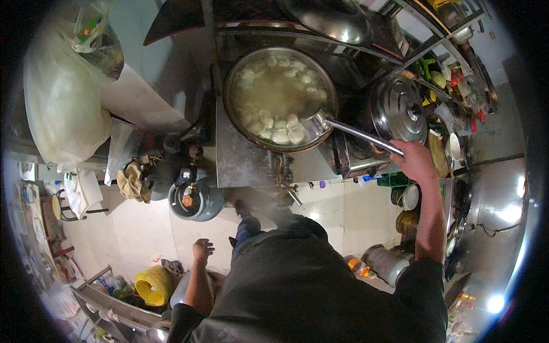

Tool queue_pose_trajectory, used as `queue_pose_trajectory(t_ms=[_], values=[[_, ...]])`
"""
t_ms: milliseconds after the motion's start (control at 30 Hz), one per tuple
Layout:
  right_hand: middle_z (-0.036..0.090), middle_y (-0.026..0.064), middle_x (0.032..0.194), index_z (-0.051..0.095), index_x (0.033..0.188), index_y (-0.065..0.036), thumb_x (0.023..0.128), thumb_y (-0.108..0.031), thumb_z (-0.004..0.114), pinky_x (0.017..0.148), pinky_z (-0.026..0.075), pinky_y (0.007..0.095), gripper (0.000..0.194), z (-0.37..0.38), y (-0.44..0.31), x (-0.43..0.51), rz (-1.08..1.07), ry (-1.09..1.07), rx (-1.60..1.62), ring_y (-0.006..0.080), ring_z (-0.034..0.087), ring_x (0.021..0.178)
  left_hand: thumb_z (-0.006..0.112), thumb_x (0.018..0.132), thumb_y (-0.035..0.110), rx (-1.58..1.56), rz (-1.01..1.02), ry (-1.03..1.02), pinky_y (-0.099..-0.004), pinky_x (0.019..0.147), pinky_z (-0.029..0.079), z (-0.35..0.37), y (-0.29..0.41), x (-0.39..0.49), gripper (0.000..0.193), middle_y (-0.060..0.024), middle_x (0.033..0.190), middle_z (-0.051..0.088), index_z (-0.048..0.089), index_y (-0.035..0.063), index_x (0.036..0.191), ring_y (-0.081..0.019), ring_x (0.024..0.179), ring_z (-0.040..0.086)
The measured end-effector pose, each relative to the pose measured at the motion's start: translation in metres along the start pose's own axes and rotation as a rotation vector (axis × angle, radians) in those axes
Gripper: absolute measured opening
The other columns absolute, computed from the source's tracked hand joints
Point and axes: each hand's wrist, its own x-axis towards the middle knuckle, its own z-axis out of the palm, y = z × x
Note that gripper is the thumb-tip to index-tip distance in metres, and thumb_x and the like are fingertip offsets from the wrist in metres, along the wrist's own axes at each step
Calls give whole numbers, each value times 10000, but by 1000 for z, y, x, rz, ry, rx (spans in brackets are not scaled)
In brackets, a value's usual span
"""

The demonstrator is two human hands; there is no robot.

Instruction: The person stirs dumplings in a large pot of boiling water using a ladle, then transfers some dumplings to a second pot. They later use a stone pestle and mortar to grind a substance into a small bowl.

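My right hand (412, 159) grips the metal handle of a ladle (358, 133). Its bowl end dips into a wide metal wok (245, 140) at the lower right of the rim, partly under the cloudy liquid. Pale dumplings (281, 135) float in a ring along the edge of the pan, most densely at the near side. Steam blurs the middle of the liquid. My left hand (203, 248) hangs at my left side above the tiled floor, fingers slightly curled and apart, with nothing in it.
A lidded steel pot (396, 107) stands right of the wok. Below the counter's left end is a gas cylinder (197, 206) with an orange valve knob. A large, pale full bag (64, 98) sits at far left. Behind me are a yellow-lined bin (150, 287) and another cylinder (386, 266).
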Motion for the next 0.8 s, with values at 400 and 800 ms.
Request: queue_pose_trajectory(t_ms=[400,800], values=[[674,175,845,678,1060,-83,839,-134,690,716,508,453,227,91,-11,-26,-58,139,325,374,654,798,527,959,203,82,5,-15,-318,481,482,-17,19,10,240,-133,852,684,595,20,1096,-223,593,656],[694,166,884,680,1130,-136,851,-228,679,703,527,446,294,175,-47,-13,18,248,427,367,672,818,551,950,213,73,-5,-17,-304,475,481,-20,37,11,244,-148,867,681,597,25,1098,-233,589,658]])
